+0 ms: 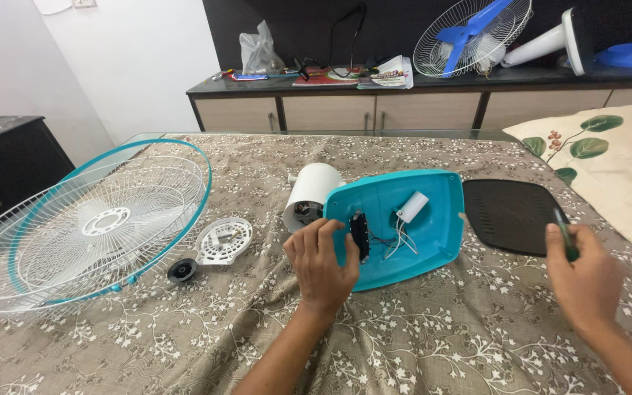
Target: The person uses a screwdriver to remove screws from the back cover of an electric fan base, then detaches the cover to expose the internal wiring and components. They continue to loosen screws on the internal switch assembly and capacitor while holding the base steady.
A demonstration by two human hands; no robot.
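A teal fan base shell (433, 219) lies upside down on the patterned cloth, its inside showing a white capacitor (412, 207), thin wires and a black switch block (360, 235). My left hand (321, 263) rests on the shell's near left edge, fingers beside the switch block. My right hand (585, 278) hovers to the right, closed around a green-handled screwdriver (565, 235). A black base plate (512, 214) lies between the shell and my right hand. A white motor housing (310, 194) lies behind the shell's left end.
Two wire fan guards with a teal rim (89, 227) are stacked at the left. A white plastic disc (224, 240) and a black round nut (182, 270) lie beside them. A floral pillow (616, 168) is at the right. Another fan (473, 33) lies on the far cabinet.
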